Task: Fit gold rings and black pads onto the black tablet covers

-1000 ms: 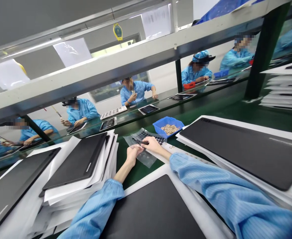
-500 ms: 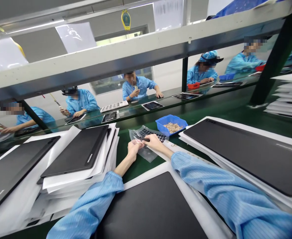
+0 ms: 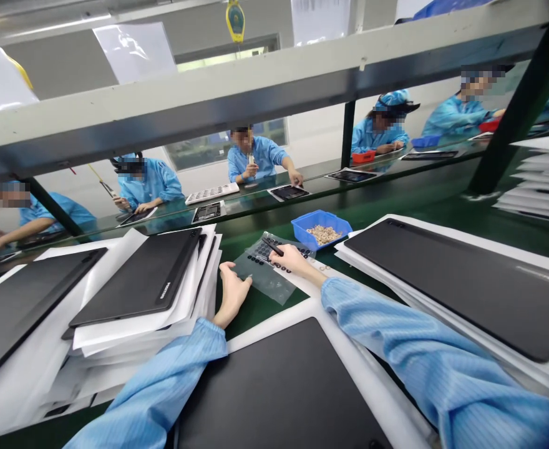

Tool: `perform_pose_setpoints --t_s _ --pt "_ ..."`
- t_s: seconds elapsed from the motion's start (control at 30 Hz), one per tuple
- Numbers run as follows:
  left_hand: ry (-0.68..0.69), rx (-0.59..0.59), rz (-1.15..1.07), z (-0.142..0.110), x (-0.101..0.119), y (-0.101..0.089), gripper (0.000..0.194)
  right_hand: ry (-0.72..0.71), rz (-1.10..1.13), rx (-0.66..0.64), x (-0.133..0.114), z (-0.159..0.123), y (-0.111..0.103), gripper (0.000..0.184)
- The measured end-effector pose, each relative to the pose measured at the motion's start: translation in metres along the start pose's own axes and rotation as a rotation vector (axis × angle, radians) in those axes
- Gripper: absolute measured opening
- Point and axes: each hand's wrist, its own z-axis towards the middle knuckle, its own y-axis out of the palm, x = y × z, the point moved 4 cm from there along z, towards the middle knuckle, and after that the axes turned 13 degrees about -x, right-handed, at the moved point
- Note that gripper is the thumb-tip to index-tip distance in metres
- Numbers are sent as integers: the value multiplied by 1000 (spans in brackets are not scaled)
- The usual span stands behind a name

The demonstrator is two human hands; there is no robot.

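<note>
At the workshop's green bench [image 3: 396,201], right hand [image 3: 290,257] grips black tool [image 3: 274,247]; left hand [image 3: 233,288] open.

Bin [image 3: 322,231] behind sticker sheet [image 3: 269,274], btwn L tablet stack [image 3: 138,280] & R stack [image 3: 461,280].

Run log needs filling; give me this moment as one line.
right hand: holds slim black tool over dotted sheet | left hand: fingers apart, near dotted sheet | blue bin: small tan pieces inside

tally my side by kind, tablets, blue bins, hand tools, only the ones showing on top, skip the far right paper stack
Black tablets: 4
Blue bin: 1
Black tool in your right hand: 1
Total: 6
</note>
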Motion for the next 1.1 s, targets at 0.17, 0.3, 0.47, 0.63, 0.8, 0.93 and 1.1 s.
perform_pose_setpoints --t_s 0.17,0.3,0.47,0.63,0.8,0.93,1.1 --pt "72 31 171 -5 6 4 30 -28 8 36 -9 -2 -7 22" --pt "102 2 264 -5 15 9 28 -58 2 97 -42 -9 -38 18" --pt "84 -137 327 -11 33 9 27 -67 -74 124 -90 -82 -70 15" --pt "392 -709 327 -73 81 21 9 109 -19 -68 -96 -217 -35 11" --pt "865 -1183 300 -167 105 35 19 431 481 -32 -68 -303 16 13" --pt "912 -1226 277 -186 100 51 18 498 595 29 -68 -312 32 13" --pt "885 -1242 260 -182 97 54 15 537 559 99 -76 -310 33 13"
